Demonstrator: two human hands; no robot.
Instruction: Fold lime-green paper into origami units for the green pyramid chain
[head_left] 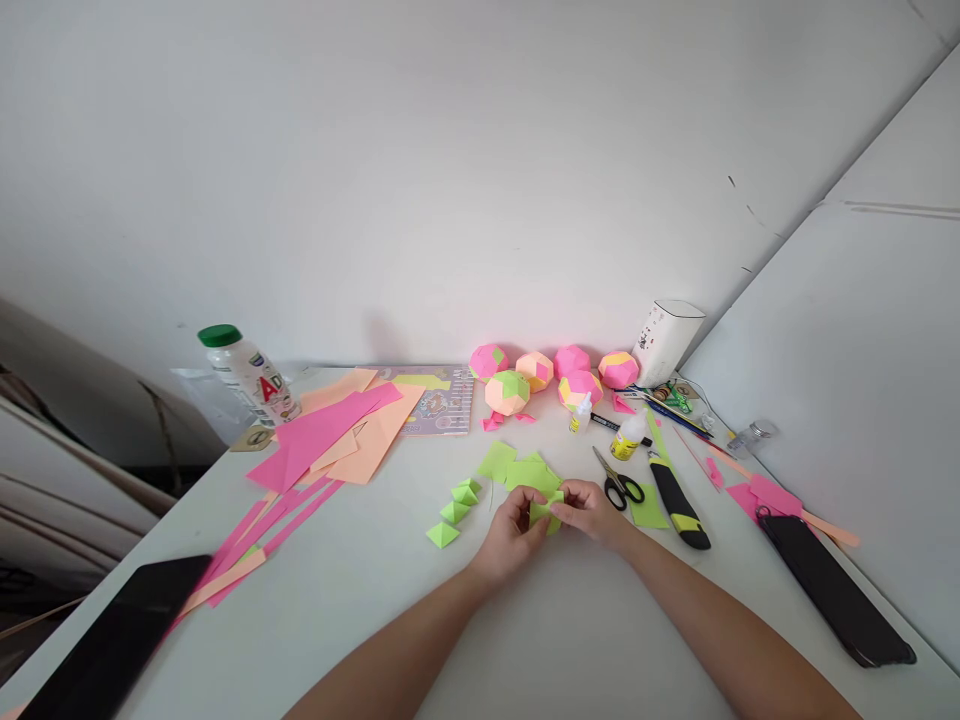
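Observation:
Both hands meet at a small green paper piece (546, 511) over the middle of the table. My left hand (514, 525) pinches its left side, and my right hand (589, 510) grips its right side between thumb and finger. Just beyond them lie flat green paper squares (531, 472). To the left of my left hand stand several folded green paper pieces (454, 512), each peaked like a small pyramid. Black-handled scissors (619, 486) rest right beside my right hand, and a black and yellow utility knife (676, 502) lies farther right.
Paper balls (506, 392) sit along the wall near two glue bottles (627, 437). At left are pink and peach sheets (322, 430), a white bottle (247, 375) and a black tablet (120, 640). A black phone (832, 590) lies at right, a white box (667, 343) behind.

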